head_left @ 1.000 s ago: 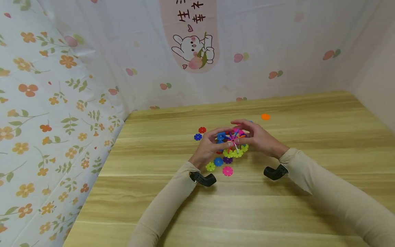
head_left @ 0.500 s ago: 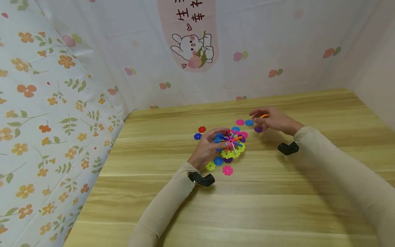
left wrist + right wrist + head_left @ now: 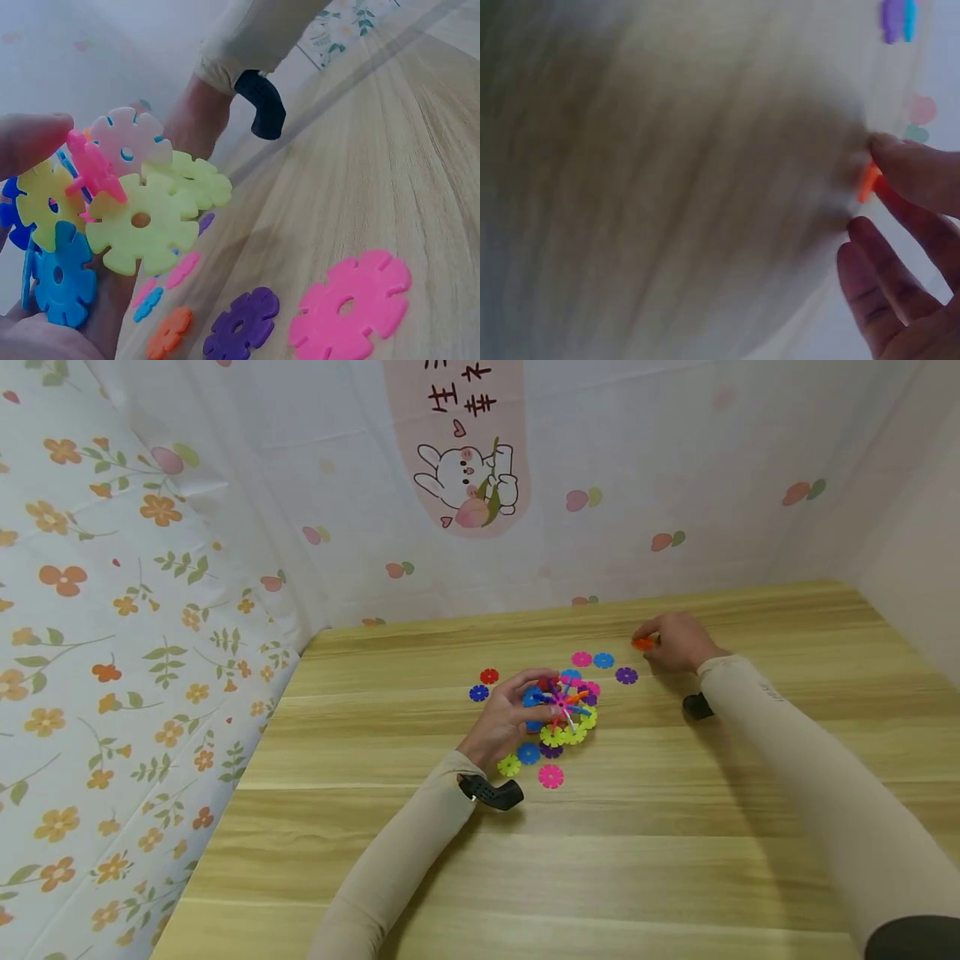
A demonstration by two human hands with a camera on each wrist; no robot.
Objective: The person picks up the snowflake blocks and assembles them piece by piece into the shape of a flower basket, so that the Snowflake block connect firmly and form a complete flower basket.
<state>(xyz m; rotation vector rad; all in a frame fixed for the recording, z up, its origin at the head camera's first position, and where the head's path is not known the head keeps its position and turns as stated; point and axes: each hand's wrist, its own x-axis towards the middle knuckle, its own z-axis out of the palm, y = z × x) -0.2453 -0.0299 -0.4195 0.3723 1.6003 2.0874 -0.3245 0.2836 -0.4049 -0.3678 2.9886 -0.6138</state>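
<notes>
My left hand [image 3: 498, 718] holds a cluster of interlocked notched plastic discs [image 3: 573, 735] in yellow, blue, pink, purple and orange. In the left wrist view, the thumb and fingers are around this disc cluster [image 3: 141, 221], with pale yellow discs facing the camera. Far to the right and back, my right hand [image 3: 678, 642] has its thumb and forefinger at an orange disc [image 3: 643, 644] on the tabletop. In the right wrist view, the orange disc [image 3: 868, 181] is pinched between thumb and forefinger, seen edge-on. The other fingers are loosely bent.
Behind the cluster lie loose pink [image 3: 582, 659], light blue [image 3: 603, 660] and purple discs [image 3: 626, 676]. A red disc [image 3: 490, 677] and a dark blue disc [image 3: 478, 693] lie left. In front are several more, including a pink disc [image 3: 551, 777]. A patterned cloth [image 3: 300, 560] borders the wooden table [image 3: 637, 860].
My right hand has left the disc cluster, moved right and back, and taken hold of the orange disc. My left hand keeps holding the cluster in nearly the same place.
</notes>
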